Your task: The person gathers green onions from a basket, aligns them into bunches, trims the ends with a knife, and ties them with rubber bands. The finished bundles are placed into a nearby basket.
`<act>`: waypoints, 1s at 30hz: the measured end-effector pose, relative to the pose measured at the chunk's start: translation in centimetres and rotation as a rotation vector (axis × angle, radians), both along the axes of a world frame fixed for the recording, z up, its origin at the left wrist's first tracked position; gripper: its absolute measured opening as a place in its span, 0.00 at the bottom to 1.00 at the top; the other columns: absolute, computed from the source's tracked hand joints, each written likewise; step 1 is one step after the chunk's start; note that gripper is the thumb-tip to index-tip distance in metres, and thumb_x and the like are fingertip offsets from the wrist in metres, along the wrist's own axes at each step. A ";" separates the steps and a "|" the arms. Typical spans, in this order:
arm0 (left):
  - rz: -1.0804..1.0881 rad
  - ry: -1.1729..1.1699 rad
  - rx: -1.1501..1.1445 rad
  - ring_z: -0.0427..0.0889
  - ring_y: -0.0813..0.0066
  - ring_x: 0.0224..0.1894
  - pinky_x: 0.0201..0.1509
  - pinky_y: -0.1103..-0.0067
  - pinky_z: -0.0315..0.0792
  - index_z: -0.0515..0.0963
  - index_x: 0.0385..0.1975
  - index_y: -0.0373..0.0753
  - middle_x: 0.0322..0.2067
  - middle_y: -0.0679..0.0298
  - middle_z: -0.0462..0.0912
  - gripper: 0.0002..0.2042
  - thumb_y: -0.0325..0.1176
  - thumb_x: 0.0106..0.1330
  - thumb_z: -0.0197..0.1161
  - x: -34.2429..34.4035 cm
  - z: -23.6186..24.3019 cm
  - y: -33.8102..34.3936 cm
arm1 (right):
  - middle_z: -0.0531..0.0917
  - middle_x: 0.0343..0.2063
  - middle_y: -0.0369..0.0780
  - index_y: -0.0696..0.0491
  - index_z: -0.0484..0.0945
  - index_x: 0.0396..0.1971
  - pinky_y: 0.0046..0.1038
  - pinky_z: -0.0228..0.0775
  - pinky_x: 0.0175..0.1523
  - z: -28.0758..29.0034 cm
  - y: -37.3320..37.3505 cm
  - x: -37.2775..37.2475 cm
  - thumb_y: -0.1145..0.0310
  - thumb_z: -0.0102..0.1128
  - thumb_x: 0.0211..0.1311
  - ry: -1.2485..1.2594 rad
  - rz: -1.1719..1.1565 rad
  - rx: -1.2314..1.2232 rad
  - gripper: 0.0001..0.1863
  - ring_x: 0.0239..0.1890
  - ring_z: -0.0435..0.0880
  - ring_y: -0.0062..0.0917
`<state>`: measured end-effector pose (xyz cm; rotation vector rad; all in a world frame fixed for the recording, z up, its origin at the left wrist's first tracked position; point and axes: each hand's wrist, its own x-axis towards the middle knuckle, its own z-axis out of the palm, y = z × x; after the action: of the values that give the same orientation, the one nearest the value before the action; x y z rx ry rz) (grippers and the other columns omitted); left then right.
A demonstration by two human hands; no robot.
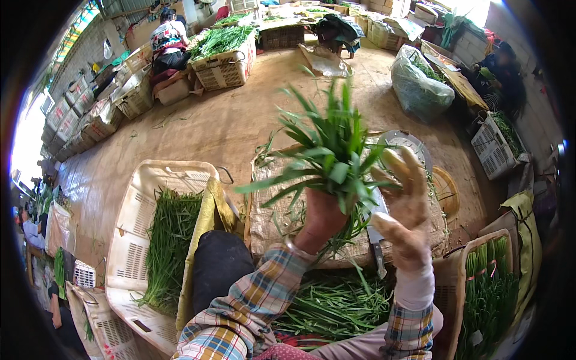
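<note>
My left hand (323, 217) is closed round a bunch of garlic chives (339, 159), its flat green leaves fanning up and outward. Just right of the bunch is my right hand (407, 210) in a pale, stained glove, slightly blurred, with its fingers spread and nothing in them. Beneath my hands a worn, sacking-covered work surface (270, 210) carries loose leaf bits. A knife (378, 255) lies on it between my two hands, its dark handle toward me. Nearer my lap, a heap of loose green leaves (336, 306) lies below that surface.
At left stands a white plastic crate (129, 240) holding chives (171, 240). Another crate (459, 306) at right holds upright tied bundles (492, 282). A round metal disc (417, 143) sits beyond my right hand. Farther off are a bulging plastic bag (420, 87) and a seated person (168, 39).
</note>
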<state>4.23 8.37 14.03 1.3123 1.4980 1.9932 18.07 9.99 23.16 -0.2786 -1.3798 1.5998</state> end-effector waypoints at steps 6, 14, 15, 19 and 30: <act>-0.097 0.063 -0.055 0.77 0.75 0.43 0.47 0.75 0.73 0.67 0.56 0.38 0.46 0.58 0.77 0.21 0.37 0.65 0.59 0.2 -0.2 -2.1 | 0.65 0.62 0.44 0.51 0.53 0.67 0.39 0.55 0.65 -0.7 -0.2 3.9 0.55 0.80 0.32 -0.295 -0.134 0.146 0.60 0.61 0.67 0.36; -0.043 -0.034 -0.051 0.80 0.73 0.39 0.47 0.76 0.71 0.80 0.40 0.37 0.37 0.61 0.83 0.10 0.29 0.60 0.64 0.8 0.8 -3.5 | 0.54 0.67 0.47 0.53 0.45 0.69 0.37 0.47 0.70 -7.3 -0.5 2.5 0.59 0.84 0.24 -0.634 -0.112 0.317 0.69 0.69 0.53 0.38; -0.026 0.007 0.012 0.79 0.75 0.38 0.45 0.78 0.72 0.80 0.39 0.37 0.36 0.63 0.83 0.08 0.28 0.60 0.64 0.9 1.6 -4.3 | 0.55 0.65 0.48 0.56 0.46 0.68 0.34 0.46 0.71 -9.0 -0.8 1.3 0.61 0.85 0.22 -0.574 -0.085 0.272 0.69 0.68 0.52 0.39; 0.082 -0.058 -0.044 0.78 0.81 0.38 0.44 0.80 0.73 0.79 0.37 0.36 0.36 0.68 0.81 0.06 0.27 0.61 0.62 0.1 3.6 -7.0 | 0.59 0.63 0.50 0.58 0.43 0.67 0.31 0.51 0.69 -14.9 -3.6 0.1 0.67 0.82 0.25 -0.644 0.044 0.073 0.67 0.66 0.57 0.37; -0.008 -0.785 0.208 0.80 0.65 0.30 0.42 0.71 0.76 0.72 0.39 0.34 0.25 0.59 0.79 0.13 0.25 0.52 0.61 -13.1 7.0 -19.7 | 0.80 0.18 0.42 0.48 0.75 0.30 0.43 0.70 0.28 -13.9 -17.4 1.0 0.66 0.58 0.51 -1.113 -0.044 0.537 0.06 0.23 0.81 0.42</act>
<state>-8.92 -11.31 21.06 0.4607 0.9220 2.3023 19.08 -7.36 9.22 -0.9404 -2.5324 0.9326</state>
